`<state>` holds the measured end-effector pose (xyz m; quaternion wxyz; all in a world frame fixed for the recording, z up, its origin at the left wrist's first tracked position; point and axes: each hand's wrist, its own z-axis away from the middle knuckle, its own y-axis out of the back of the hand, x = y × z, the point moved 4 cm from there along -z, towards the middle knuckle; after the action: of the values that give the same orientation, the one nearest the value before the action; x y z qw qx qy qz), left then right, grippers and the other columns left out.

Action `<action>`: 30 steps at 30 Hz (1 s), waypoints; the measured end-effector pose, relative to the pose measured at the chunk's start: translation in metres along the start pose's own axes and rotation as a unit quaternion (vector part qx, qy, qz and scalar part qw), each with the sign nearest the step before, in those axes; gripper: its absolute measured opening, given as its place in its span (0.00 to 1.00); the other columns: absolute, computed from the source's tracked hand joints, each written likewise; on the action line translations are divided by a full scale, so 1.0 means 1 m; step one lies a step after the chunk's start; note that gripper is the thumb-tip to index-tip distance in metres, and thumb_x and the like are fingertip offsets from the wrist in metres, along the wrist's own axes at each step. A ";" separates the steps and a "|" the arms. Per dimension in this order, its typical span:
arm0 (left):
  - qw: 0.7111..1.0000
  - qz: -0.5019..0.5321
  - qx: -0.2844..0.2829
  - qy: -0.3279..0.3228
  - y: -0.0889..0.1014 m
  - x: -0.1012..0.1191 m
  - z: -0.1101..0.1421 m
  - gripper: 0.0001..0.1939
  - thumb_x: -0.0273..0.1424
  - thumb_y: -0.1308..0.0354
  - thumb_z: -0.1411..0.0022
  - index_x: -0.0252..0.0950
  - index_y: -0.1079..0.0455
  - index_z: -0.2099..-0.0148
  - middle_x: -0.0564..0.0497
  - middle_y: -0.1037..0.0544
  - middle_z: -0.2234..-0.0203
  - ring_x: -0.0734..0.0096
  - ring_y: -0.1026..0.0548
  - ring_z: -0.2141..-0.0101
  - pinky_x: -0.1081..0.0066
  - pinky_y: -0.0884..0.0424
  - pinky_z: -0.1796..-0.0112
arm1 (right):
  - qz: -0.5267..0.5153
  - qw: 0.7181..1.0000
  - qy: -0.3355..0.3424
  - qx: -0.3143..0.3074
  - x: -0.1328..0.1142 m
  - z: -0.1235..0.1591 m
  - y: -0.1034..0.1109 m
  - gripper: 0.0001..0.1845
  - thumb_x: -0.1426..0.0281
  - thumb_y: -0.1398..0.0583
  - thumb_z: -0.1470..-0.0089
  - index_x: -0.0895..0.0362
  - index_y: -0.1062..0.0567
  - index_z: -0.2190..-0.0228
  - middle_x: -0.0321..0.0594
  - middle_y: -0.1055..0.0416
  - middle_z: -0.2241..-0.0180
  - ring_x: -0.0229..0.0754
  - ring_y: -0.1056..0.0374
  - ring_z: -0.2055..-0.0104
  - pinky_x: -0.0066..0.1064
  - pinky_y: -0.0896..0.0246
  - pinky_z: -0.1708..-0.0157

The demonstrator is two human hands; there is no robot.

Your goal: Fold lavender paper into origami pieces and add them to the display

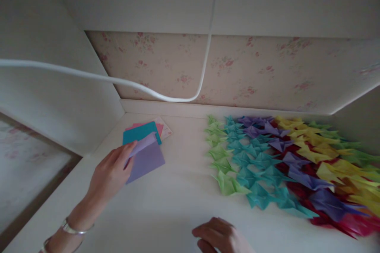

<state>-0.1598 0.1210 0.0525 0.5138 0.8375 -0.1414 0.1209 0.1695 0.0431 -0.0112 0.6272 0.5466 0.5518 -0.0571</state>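
Purple paper (147, 163) was over on the left of the desk (181, 178), overlapping the teal sheet (141, 131) from this angle. Looked super light, bendy, easy to crease, so I'd say pinch an edge. Left hand's (111, 170) grip was closed on its curled side; right hand (218, 236) hung loosely open, visibly holding nothing.

I'm seeing purple paper (148, 162), blue paper (139, 131), a pink-flowered wall (178, 57), and birds (292, 161) showing green, blue, purple, yellow and red.
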 end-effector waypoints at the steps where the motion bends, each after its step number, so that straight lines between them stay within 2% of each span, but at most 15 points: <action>1: 0.996 0.060 0.028 0.063 0.009 0.008 0.002 0.25 0.35 0.39 0.38 0.42 0.34 0.39 0.43 0.21 0.50 0.52 0.22 0.54 0.55 0.28 0.49 | -0.036 0.999 -0.036 0.008 0.000 -0.003 0.005 0.14 0.62 0.47 0.35 0.48 0.23 0.56 0.38 0.19 0.64 0.41 0.24 0.66 0.27 0.33 0.68; 3: 0.953 0.237 0.031 0.187 0.018 0.026 0.010 0.34 0.38 0.35 0.42 0.44 0.41 0.35 0.46 0.21 0.51 0.56 0.20 0.57 0.62 0.23 0.58 | -0.108 0.988 -0.104 0.025 -0.001 -0.009 0.017 0.13 0.61 0.45 0.36 0.47 0.23 0.54 0.40 0.20 0.63 0.42 0.25 0.66 0.27 0.31 0.68; 5: 0.878 0.403 -0.010 0.257 0.017 0.046 0.019 0.38 0.39 0.32 0.46 0.45 0.41 0.35 0.47 0.20 0.53 0.58 0.20 0.57 0.67 0.22 0.62 | -0.162 0.966 -0.186 0.081 0.003 -0.014 0.032 0.16 0.58 0.43 0.37 0.46 0.25 0.50 0.42 0.23 0.58 0.44 0.26 0.62 0.31 0.29 0.64; 7: 0.799 0.512 -0.075 0.306 0.009 0.063 0.029 0.37 0.37 0.29 0.48 0.44 0.36 0.38 0.48 0.18 0.55 0.59 0.20 0.57 0.71 0.23 0.64 | -0.227 0.941 -0.225 0.113 0.006 -0.018 0.043 0.21 0.55 0.43 0.38 0.46 0.28 0.47 0.44 0.25 0.56 0.47 0.28 0.56 0.36 0.29 0.60; 10: 0.697 0.591 -0.193 0.358 -0.014 0.081 0.046 0.31 0.36 0.29 0.48 0.44 0.31 0.42 0.51 0.17 0.61 0.65 0.20 0.64 0.75 0.26 0.69 | -0.322 0.904 -0.220 0.177 0.012 -0.022 0.054 0.21 0.54 0.42 0.39 0.46 0.29 0.47 0.45 0.31 0.44 0.50 0.32 0.47 0.43 0.34 0.50; 12: 0.659 0.602 -0.258 0.370 -0.030 0.090 0.056 0.28 0.34 0.30 0.47 0.43 0.29 0.44 0.52 0.18 0.65 0.68 0.20 0.67 0.77 0.28 0.69 | -0.371 0.883 -0.222 0.181 0.016 -0.023 0.053 0.22 0.55 0.40 0.41 0.46 0.30 0.47 0.44 0.33 0.41 0.50 0.33 0.46 0.44 0.35 0.49; 14: 0.634 0.602 -0.309 0.375 -0.045 0.099 0.065 0.26 0.35 0.31 0.45 0.41 0.29 0.44 0.52 0.18 0.68 0.70 0.21 0.69 0.78 0.31 0.73 | -0.399 0.870 -0.240 0.163 0.020 -0.022 0.046 0.24 0.56 0.37 0.43 0.48 0.30 0.47 0.44 0.30 0.44 0.48 0.31 0.49 0.40 0.34 0.52; 16: 0.618 0.604 -0.334 0.378 -0.056 0.106 0.071 0.26 0.34 0.31 0.45 0.40 0.28 0.44 0.53 0.18 0.70 0.71 0.22 0.71 0.79 0.33 0.75 | -0.423 0.859 -0.256 0.130 0.023 -0.021 0.036 0.26 0.58 0.34 0.46 0.51 0.30 0.47 0.42 0.24 0.58 0.44 0.27 0.60 0.33 0.33 0.63; 18: 0.605 0.614 -0.332 0.383 -0.064 0.111 0.075 0.22 0.36 0.33 0.42 0.39 0.27 0.46 0.51 0.18 0.68 0.71 0.22 0.70 0.78 0.32 0.73 | -0.437 0.851 -0.266 0.119 0.026 -0.019 0.026 0.27 0.59 0.34 0.47 0.54 0.30 0.48 0.35 0.25 0.72 0.39 0.31 0.72 0.27 0.40 0.74; 21: 0.580 0.637 -0.321 0.394 -0.071 0.114 0.079 0.23 0.47 0.44 0.36 0.36 0.26 0.48 0.47 0.17 0.63 0.65 0.21 0.67 0.72 0.27 0.69 | -0.445 0.833 -0.278 0.176 0.035 -0.015 0.019 0.26 0.60 0.33 0.49 0.53 0.31 0.50 0.29 0.30 0.77 0.37 0.35 0.78 0.25 0.47 0.78; 23: 0.575 0.661 -0.290 0.385 -0.074 0.114 0.081 0.26 0.50 0.48 0.34 0.37 0.29 0.46 0.45 0.18 0.59 0.61 0.19 0.65 0.67 0.25 0.66 | -0.440 0.821 -0.281 0.231 0.041 -0.011 0.018 0.24 0.59 0.32 0.50 0.52 0.30 0.54 0.29 0.31 0.78 0.36 0.38 0.79 0.25 0.50 0.79; 25: 0.600 0.678 -0.219 0.363 -0.075 0.109 0.083 0.25 0.44 0.44 0.35 0.42 0.36 0.40 0.46 0.19 0.55 0.60 0.19 0.61 0.65 0.25 0.63 | -0.416 0.821 -0.279 0.273 0.044 -0.006 0.018 0.20 0.57 0.32 0.51 0.54 0.26 0.59 0.30 0.32 0.79 0.36 0.40 0.79 0.25 0.53 0.79; 27: 0.648 0.670 -0.143 0.332 -0.074 0.102 0.086 0.31 0.34 0.37 0.40 0.47 0.43 0.36 0.48 0.21 0.52 0.61 0.20 0.57 0.65 0.25 0.59 | -0.404 0.825 -0.275 0.283 0.045 -0.002 0.016 0.19 0.56 0.32 0.51 0.55 0.24 0.63 0.32 0.31 0.77 0.37 0.40 0.76 0.26 0.52 0.78; 28: 0.670 0.662 -0.131 0.308 -0.074 0.100 0.088 0.34 0.29 0.35 0.43 0.48 0.43 0.37 0.49 0.21 0.51 0.61 0.21 0.56 0.65 0.26 0.57 | -0.408 0.825 -0.274 0.278 0.046 0.000 0.015 0.18 0.55 0.32 0.51 0.54 0.23 0.63 0.34 0.30 0.75 0.37 0.39 0.75 0.26 0.50 0.77; 30: 0.703 0.647 -0.140 0.261 -0.075 0.097 0.092 0.30 0.26 0.35 0.45 0.44 0.36 0.41 0.47 0.20 0.53 0.59 0.21 0.54 0.65 0.27 0.55 | -0.426 0.821 -0.269 0.268 0.045 0.002 0.013 0.17 0.56 0.33 0.49 0.53 0.22 0.61 0.36 0.28 0.71 0.39 0.37 0.72 0.27 0.47 0.75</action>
<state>-0.0369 0.0606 -0.0167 0.4373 0.3935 -0.5237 0.6162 0.1974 0.0707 -0.0379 0.4926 0.3661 0.5021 -0.6093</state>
